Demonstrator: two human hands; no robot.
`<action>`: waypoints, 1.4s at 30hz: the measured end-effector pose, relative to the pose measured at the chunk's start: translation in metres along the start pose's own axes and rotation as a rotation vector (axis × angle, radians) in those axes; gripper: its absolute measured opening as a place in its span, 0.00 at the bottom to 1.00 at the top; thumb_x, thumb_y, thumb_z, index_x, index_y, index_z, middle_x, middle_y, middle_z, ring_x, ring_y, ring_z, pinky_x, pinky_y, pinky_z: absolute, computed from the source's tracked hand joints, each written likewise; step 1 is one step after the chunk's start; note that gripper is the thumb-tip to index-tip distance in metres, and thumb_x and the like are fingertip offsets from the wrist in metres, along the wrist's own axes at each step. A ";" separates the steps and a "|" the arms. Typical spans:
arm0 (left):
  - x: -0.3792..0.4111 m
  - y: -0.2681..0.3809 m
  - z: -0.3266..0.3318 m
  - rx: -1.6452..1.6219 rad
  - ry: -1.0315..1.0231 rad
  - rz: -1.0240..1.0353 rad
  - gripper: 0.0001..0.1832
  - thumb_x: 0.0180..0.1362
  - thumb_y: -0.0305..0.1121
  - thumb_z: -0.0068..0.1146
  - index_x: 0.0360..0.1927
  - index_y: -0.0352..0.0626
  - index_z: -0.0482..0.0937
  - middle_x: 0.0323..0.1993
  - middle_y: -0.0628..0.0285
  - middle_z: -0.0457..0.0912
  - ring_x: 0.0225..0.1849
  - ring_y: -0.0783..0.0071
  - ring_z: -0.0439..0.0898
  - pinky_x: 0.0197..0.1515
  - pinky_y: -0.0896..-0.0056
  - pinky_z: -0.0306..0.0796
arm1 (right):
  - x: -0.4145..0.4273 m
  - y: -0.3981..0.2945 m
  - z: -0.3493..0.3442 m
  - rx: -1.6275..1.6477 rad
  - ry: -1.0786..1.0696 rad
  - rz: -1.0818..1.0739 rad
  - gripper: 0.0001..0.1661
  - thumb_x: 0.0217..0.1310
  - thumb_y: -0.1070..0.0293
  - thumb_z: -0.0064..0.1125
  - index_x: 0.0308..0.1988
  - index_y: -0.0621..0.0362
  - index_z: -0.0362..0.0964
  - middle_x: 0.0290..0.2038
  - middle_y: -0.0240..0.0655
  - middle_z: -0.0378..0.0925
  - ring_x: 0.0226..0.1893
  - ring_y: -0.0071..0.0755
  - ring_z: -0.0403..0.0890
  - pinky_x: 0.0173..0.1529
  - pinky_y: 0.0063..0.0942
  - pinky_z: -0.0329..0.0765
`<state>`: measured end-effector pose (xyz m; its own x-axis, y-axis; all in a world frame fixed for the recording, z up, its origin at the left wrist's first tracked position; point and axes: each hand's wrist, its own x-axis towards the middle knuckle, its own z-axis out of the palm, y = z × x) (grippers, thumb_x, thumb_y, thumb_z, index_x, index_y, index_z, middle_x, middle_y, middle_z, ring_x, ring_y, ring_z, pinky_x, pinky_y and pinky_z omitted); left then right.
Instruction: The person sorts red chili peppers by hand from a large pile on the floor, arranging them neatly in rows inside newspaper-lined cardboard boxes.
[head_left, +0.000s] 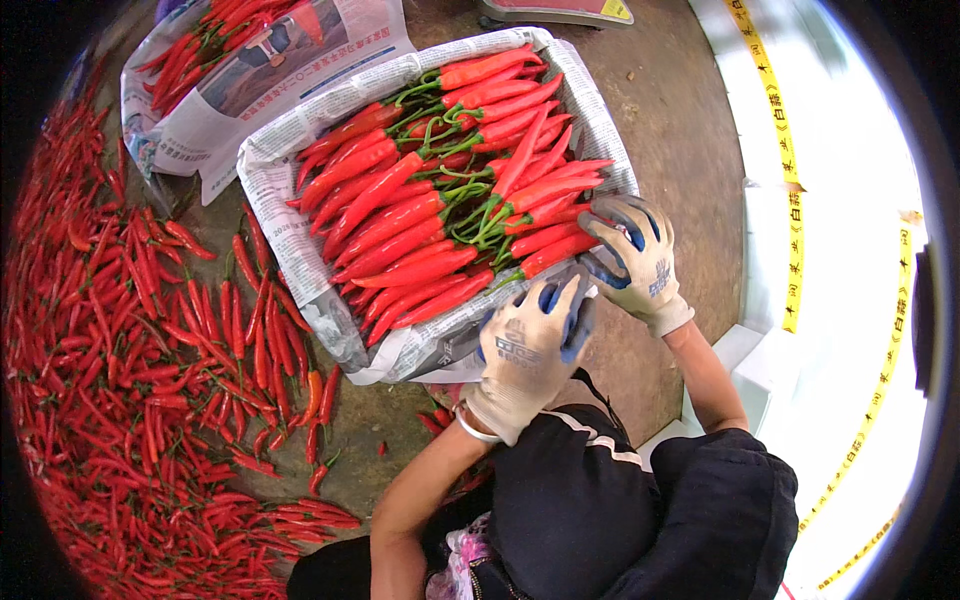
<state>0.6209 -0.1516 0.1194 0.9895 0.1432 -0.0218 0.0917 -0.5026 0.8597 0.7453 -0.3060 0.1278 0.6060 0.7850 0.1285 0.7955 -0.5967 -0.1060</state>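
Red chili peppers (420, 262) lie in two facing rows, stems toward the middle, in a box lined with newspaper (285, 187). My left hand (521, 349), in a cream knit glove with blue-grey coated fingers, is at the near edge of the lining, fingers bent. At the near right corner is my right hand (645, 262), gloved alike, its curled fingers beside the tips of the right-hand row. The hands nearly meet at that corner. Their fingertips are partly hidden, so whether either grips the paper does not show.
A large heap of loose red chilies (112, 390) spreads over the floor at left. Behind the box stands another newspaper-lined container (161, 142) with chilies. A scale-like platform (559, 11) is at the top. White boxes with yellow printed tape (795, 247) stand at right.
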 end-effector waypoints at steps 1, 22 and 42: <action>0.004 -0.001 -0.003 0.203 -0.024 0.071 0.27 0.44 0.36 0.65 0.52 0.49 0.76 0.38 0.56 0.77 0.37 0.55 0.79 0.38 0.60 0.75 | -0.004 0.002 0.002 -0.004 0.016 -0.016 0.30 0.37 0.62 0.68 0.47 0.41 0.74 0.48 0.31 0.72 0.53 0.43 0.70 0.56 0.47 0.65; -0.001 -0.036 0.016 0.477 0.165 0.294 0.21 0.46 0.32 0.56 0.48 0.50 0.79 0.37 0.60 0.75 0.36 0.62 0.77 0.36 0.63 0.75 | 0.050 -0.011 -0.005 0.099 0.051 -0.051 0.32 0.46 0.57 0.64 0.54 0.49 0.70 0.55 0.37 0.69 0.58 0.46 0.67 0.61 0.45 0.63; -0.014 -0.045 -0.045 0.718 0.259 0.016 0.29 0.39 0.37 0.63 0.51 0.53 0.77 0.53 0.59 0.72 0.53 0.55 0.70 0.55 0.48 0.64 | 0.047 0.002 0.018 0.463 0.061 -0.008 0.33 0.44 0.75 0.55 0.55 0.62 0.65 0.53 0.45 0.71 0.55 0.47 0.71 0.62 0.41 0.65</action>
<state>0.5983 -0.0928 0.1043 0.9416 0.2818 0.1841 0.2153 -0.9247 0.3141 0.7752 -0.2677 0.1159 0.6098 0.7700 0.1874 0.7220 -0.4423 -0.5320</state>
